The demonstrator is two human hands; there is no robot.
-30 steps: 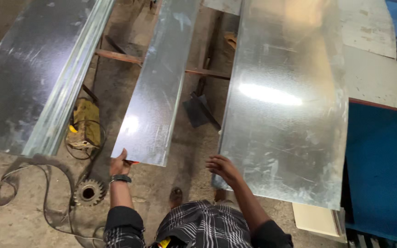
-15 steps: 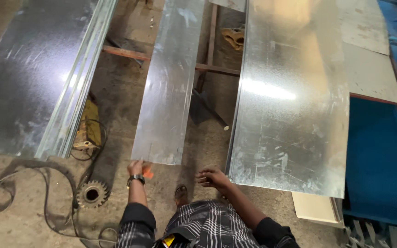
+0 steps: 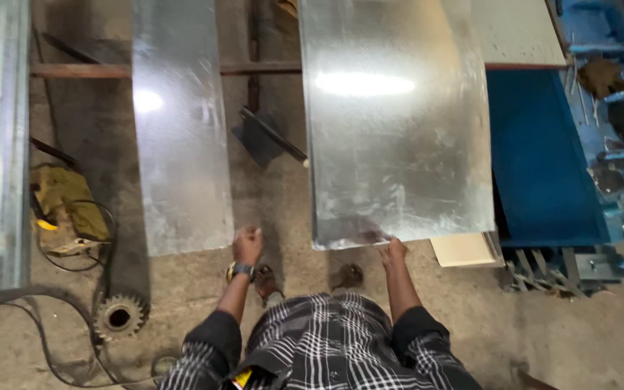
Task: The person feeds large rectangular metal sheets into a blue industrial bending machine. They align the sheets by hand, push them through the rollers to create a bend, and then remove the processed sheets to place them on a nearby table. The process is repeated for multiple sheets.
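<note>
The right hand [image 3: 395, 253] gripped the near edge of the wide metal sheet [image 3: 399, 123], fingers curled under it, while the left hand [image 3: 247, 244], fingers closed in a loose fist, hung beside the narrow sheet [image 3: 182, 137].

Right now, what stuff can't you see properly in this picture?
- Head view: the wide metal sheet and narrow metal sheet run off the top edge.
- Right hand: fingertips hidden under the wide sheet's near edge.
- Left hand: a closed fist; whether it holds anything is hidden.
- Items on the blue rack: too small and dark.
</note>
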